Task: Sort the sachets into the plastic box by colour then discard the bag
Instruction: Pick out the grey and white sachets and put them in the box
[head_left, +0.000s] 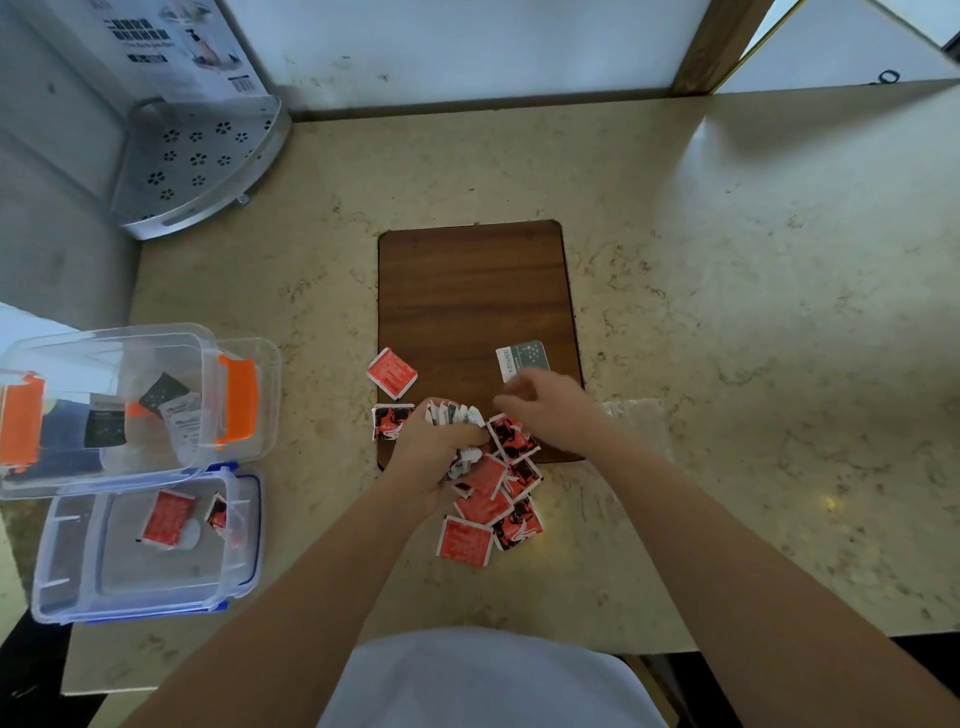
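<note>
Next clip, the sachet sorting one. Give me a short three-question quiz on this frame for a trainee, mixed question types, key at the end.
1. True or false: the left hand grips a bunch of sachets.
2. Multiple choice: the lone grey sachet lies on A) the wooden board, B) the blue-clipped box, C) the perforated corner shelf.
3. Fill in: the box holding the dark and grey sachets has ______ clips.

Key: 1 true. 2 A. 3 orange: the orange-clipped box holds the dark ones, while the blue-clipped box holds red sachets. The right hand is motion-blurred, so its grip cannot be judged.
</note>
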